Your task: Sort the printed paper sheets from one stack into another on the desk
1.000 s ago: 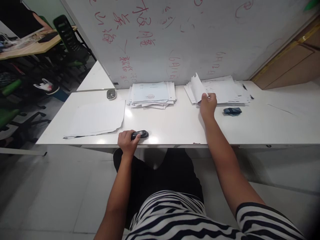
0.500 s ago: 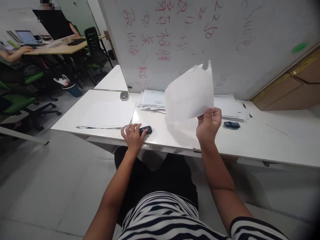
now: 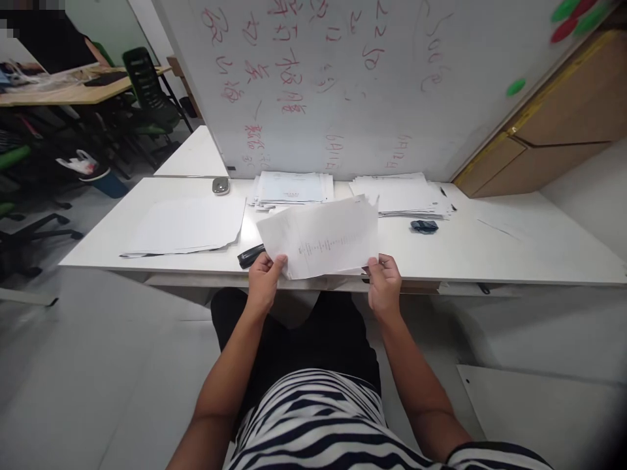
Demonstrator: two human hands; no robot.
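Several sheets of paper (image 3: pixel 323 238) with faint print are held up over the front edge of the white desk (image 3: pixel 465 254). My left hand (image 3: pixel 264 281) pinches their lower left corner, thumb on top. At the lower right corner, my right hand (image 3: pixel 385 284) grips them the same way. Just behind my left hand lies a black stapler (image 3: pixel 251 256), partly hidden by the papers. Left of it rests a flat stack of white paper (image 3: pixel 183 225). Two more paper stacks, a left one (image 3: pixel 291 188) and a right one (image 3: pixel 404 194), lie behind the held sheets.
A whiteboard (image 3: pixel 304 85) with red writing stands along the desk's back. A grey mouse-like object (image 3: pixel 221 186) sits at the back left, a dark crumpled item (image 3: pixel 424 226) at right. Cardboard boxes (image 3: pixel 548 137) stand far right. A co-worker's arm shows behind a monitor (image 3: pixel 53 36).
My left hand has left the stapler and now grips the papers' left corner. My right hand has lowered the papers toward the desk's front edge. The view has turned to the right.
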